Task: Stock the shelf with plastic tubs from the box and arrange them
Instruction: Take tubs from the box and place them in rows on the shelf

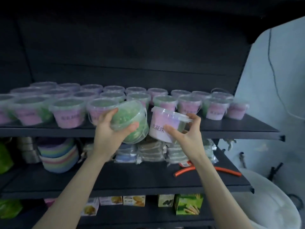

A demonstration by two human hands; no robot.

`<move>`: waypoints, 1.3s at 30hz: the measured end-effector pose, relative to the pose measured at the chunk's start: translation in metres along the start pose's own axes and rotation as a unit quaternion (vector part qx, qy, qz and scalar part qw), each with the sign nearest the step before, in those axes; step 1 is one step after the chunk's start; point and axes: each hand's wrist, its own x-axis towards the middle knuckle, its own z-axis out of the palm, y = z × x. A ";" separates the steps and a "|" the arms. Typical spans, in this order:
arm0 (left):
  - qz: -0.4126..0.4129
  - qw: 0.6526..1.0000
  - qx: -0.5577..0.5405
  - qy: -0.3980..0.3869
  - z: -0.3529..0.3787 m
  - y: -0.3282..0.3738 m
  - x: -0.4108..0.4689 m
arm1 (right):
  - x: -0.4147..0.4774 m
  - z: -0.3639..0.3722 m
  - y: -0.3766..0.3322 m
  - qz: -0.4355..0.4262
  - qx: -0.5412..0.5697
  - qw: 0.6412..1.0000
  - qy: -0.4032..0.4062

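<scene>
A: While both tubs are in the air, log it fast. Where are they?

B: Both are just in front of the top shelf (257, 124), level with its front edge, and neither is set down. The green tub (132, 119) is in the left hand (109, 132) and tilted. The left grip is clamped on it, with the fingers over its upper side and the thumb underneath. The pink-labelled tub (162, 125) is in the right hand (188, 133), also tilted, lid toward the right. The right grip is clamped on it too, with the thumb on the label and the fingertips at the lid rim.

A: Are the tubs touching each other?

B: They're side by side and very close, but I can't tell if they touch.

A: How full is the top shelf?

B: It holds rows of tubs (68, 111) front to back. The front row seems to have a gap right behind the two held tubs. The box isn't in view.

A: What are the risks?

B: My judgement only. The gap looks tight, so pushing two in at once could shove the neighbours back or knock one skewed. A tub set down tilted, or too near the top shelf's front edge, could roll off onto the packets (148, 151) below the top shelf. The right grip is mostly on the lid rim, so the lid could pop or the tub could slip. The green tub's loose handle might snag a neighbour.
</scene>
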 end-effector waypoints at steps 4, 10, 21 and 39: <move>0.017 0.996 0.084 0.025 0.040 0.002 0.028 | 0.048 -0.014 0.015 -0.019 -0.021 0.999 -0.028; -0.021 0.979 0.200 -0.024 0.062 -0.008 0.059 | 0.090 -0.022 0.042 -0.048 -0.074 0.991 -0.098; 0.130 0.925 0.352 -0.057 0.059 -0.008 0.070 | 0.098 -0.008 0.033 -0.173 -0.279 0.943 -0.053; 0.243 0.877 0.410 -0.055 0.047 -0.028 0.081 | 0.092 0.011 0.035 -0.145 -0.161 0.976 -0.001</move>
